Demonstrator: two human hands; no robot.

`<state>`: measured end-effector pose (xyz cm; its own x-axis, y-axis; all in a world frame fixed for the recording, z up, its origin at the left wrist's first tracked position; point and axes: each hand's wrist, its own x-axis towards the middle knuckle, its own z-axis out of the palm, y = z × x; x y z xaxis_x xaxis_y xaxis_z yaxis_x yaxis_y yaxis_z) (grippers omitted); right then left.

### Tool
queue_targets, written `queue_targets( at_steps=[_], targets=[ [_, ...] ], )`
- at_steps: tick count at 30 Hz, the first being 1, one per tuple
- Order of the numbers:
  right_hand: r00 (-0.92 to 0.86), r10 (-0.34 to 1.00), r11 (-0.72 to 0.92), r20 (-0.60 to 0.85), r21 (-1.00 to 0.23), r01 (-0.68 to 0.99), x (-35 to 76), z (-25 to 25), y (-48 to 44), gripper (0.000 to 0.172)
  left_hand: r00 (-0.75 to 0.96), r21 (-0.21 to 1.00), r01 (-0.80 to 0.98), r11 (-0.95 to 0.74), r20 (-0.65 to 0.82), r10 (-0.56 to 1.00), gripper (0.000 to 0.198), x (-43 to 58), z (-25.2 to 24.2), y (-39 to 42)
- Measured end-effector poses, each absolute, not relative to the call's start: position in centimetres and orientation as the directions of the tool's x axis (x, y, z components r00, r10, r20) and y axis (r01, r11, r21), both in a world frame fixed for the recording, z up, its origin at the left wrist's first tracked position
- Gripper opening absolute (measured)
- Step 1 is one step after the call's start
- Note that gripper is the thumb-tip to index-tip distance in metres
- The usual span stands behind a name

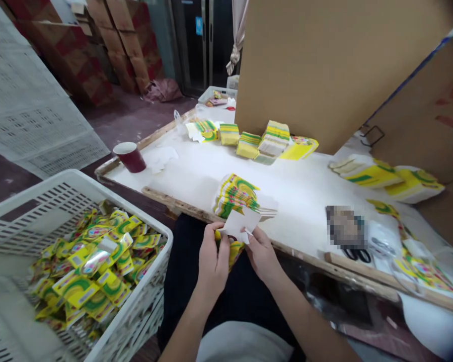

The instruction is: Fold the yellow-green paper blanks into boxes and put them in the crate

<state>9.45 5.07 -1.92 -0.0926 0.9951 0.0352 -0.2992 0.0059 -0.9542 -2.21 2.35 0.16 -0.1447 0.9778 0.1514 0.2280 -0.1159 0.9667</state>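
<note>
Both my hands are over my lap at the table's front edge. My left hand (212, 261) is curled round a yellow and green flat packet (234, 250), holding its lower part. My right hand (261, 251) pinches the packet's white flap (242, 221) from the right side. Just beyond the hands, a fanned stack of the same flat packets (236, 195) lies on the white table top (196, 176).
A white slotted crate (38, 201) at my left holds several finished yellow-green packets (98, 266). A dark red cup (130, 156) stands at the table's left edge. More packet stacks (264, 141) line the back beside a tall cardboard sheet (324, 65). Scissors (358, 254) lie right.
</note>
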Motion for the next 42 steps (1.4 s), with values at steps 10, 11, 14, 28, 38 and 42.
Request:
queue_targets(
  at_steps=[10,11,14,28,38,42],
  targets=[
    [-0.072,0.997,-0.02,0.006,-0.931,-0.365,10.6,-1.0,5.6,0.017,-0.068,0.926,0.319,-0.202,0.235,0.97,0.038,-1.1,-0.4,2.9],
    [-0.045,0.999,-0.031,-0.015,-0.93,-0.367,10.9,-1.0,5.7,0.014,-0.043,0.911,0.355,-0.212,0.243,0.969,0.05,-0.9,-0.6,2.9],
    [0.048,0.996,-0.05,-0.076,-0.914,-0.402,11.5,-1.1,6.0,0.008,-0.026,0.827,0.532,-0.181,0.23,0.973,0.074,-0.3,-1.3,2.6],
    [-0.174,0.983,-0.003,0.051,-0.955,-0.295,13.5,-1.2,4.8,0.028,0.32,0.727,0.641,-0.246,0.038,0.946,0.077,-1.1,0.0,2.9],
    [-0.011,0.979,-0.173,-0.205,-0.8,-0.575,12.7,-0.3,5.0,0.018,0.316,0.648,0.685,-0.333,0.148,0.937,0.068,-0.5,-0.8,2.4],
    [-0.029,0.991,-0.125,-0.128,-0.851,-0.509,12.7,-0.2,5.0,0.011,0.313,0.652,0.679,-0.336,0.157,0.937,0.063,-0.5,-0.8,2.3]
  ],
)
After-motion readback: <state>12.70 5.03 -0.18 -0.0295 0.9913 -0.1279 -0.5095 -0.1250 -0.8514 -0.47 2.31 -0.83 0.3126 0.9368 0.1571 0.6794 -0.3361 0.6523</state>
